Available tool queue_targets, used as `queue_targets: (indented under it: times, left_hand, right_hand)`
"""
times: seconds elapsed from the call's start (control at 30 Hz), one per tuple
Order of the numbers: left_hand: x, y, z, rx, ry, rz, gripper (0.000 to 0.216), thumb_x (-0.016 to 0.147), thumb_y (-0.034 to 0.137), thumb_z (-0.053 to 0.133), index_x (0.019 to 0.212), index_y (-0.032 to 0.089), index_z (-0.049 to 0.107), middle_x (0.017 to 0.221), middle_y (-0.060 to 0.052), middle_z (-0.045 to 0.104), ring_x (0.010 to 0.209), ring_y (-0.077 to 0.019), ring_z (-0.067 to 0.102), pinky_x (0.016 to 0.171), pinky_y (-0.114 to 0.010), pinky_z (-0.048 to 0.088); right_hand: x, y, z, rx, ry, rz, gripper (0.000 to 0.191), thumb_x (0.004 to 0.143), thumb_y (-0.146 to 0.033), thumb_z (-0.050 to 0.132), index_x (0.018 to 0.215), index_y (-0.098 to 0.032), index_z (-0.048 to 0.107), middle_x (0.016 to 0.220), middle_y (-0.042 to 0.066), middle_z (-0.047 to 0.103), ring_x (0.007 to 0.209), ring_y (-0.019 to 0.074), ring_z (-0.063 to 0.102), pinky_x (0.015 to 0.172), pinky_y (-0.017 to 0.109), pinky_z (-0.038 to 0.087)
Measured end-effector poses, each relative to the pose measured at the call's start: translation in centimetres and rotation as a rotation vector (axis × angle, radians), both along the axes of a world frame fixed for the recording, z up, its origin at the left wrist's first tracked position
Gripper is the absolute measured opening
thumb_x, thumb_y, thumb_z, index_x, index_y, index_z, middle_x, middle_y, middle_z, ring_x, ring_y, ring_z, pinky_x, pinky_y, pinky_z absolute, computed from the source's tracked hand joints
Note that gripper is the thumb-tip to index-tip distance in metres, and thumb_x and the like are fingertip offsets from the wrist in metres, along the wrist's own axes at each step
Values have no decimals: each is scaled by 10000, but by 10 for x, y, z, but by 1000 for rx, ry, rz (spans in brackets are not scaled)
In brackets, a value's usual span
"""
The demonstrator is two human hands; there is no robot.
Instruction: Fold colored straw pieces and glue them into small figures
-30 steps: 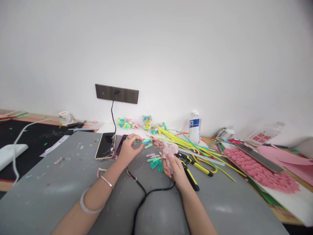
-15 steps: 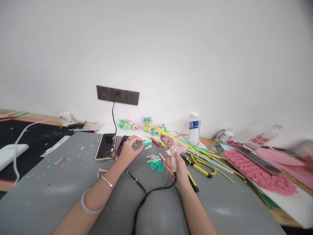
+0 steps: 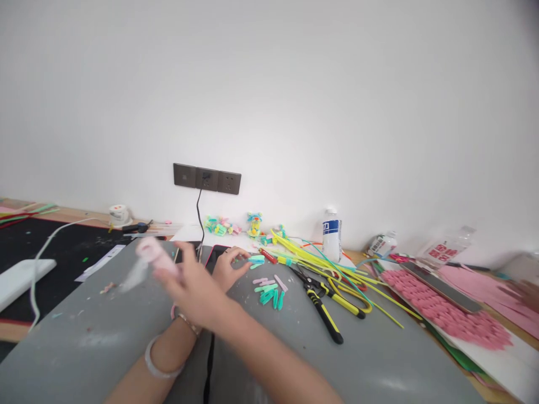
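My right hand (image 3: 194, 287) reaches across my left forearm to the left, motion-blurred, and is closed around a pink glue gun (image 3: 152, 255) whose black cord (image 3: 209, 359) trails toward me. Behind it, my left hand (image 3: 229, 268) rests on the grey mat (image 3: 105, 336) and pinches a small teal foam piece (image 3: 256, 259) at its fingertips. A little pile of teal and pink cut pieces (image 3: 269, 289) lies just right of the left hand.
Yellow-handled pliers (image 3: 325, 307) and long yellow and green strips (image 3: 337, 264) lie to the right. A water bottle (image 3: 332, 235) stands by the wall. A board of pink pieces (image 3: 446, 308) sits far right, near another person's hand (image 3: 526, 292). Wall sockets (image 3: 207, 179) are behind.
My right hand has swung the glue gun from right of the left hand across to the far left. The left hand stays with the teal piece. The view tilted up slightly.
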State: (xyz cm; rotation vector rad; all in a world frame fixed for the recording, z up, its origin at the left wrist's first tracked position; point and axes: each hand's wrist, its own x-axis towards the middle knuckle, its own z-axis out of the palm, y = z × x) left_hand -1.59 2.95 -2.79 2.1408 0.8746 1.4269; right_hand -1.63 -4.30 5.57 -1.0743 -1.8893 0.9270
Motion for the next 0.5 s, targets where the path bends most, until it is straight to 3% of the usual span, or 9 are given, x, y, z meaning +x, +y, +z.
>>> queue_targets:
  times: [0.07,0.17,0.33,0.5]
  left_hand:
    - [-1,-2,3,-55,11,-9,46,833,198,663,879,202,658,899,-16,702,828,-188,640,715,-301,506]
    - [-1,-2,4,-118,-1,-9,79,793,160,667,857,203,648,880,-13,693,831,-182,626,711,-292,467]
    - [0,-1,5,-144,-28,-13,45,783,183,645,826,194,641,849,-20,676,829,-182,597,734,-283,433]
    - [0,-3,9,-186,-45,-11,66,790,223,630,845,186,631,844,-27,660,824,-181,589,739,-280,421]
  right_hand:
    - [-32,-2,-2,54,-287,34,799,907,-481,525,1526,-149,144,1012,169,705,865,367,683,725,494,524]
    - [-71,0,-12,127,-508,43,852,907,-287,530,1548,-106,-1,1182,242,651,987,392,656,749,504,525]
    - [-102,9,-43,123,-738,-41,745,906,-133,510,1538,-126,115,1170,247,652,1051,344,626,793,482,499]
    - [-94,3,-60,87,-789,-104,599,921,-89,479,1486,-107,279,1137,247,664,999,314,641,773,446,491]
